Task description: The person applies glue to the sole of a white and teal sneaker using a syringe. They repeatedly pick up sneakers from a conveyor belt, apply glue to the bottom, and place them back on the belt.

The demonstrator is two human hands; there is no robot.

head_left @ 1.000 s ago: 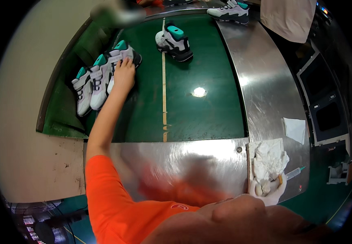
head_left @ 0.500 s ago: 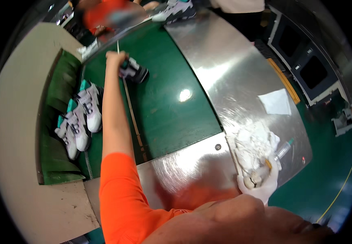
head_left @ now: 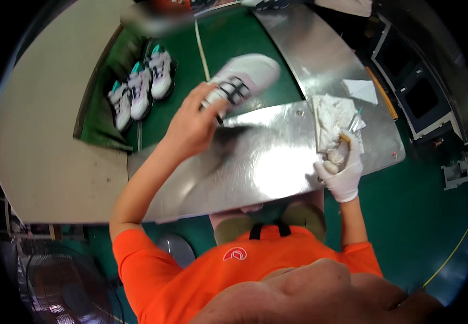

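My bare left hand (head_left: 193, 124) grips a white and pale-lilac sneaker (head_left: 258, 73) with dark straps by its heel end, raised over the near edge of the green belt (head_left: 191, 65). The toe points away to the right. On my right hand (head_left: 347, 178) is a white glove; its fingers curl around a soiled, whitish wad (head_left: 335, 156), apparently cloth. A small yellow-brown piece (head_left: 345, 137) juts out by those fingers, its kind unclear. Just beyond lies a crumpled white cloth (head_left: 331, 113) on a flat pad. A clear tube with a green tip (head_left: 356, 121) rests beside it.
Several similar sneakers (head_left: 139, 92) lean along the green padded side (head_left: 104, 86) at left. A metal table (head_left: 234, 162) borders the belt in front and on the right. White paper (head_left: 361, 90) lies at right. Another shoe (head_left: 266, 4) sits far off; a fan (head_left: 72, 291) stands lower left.
My left hand has brought the sneaker from the far part of the belt back toward me, and its upper now shows. My right hand stays by the cloth. The view has shifted.
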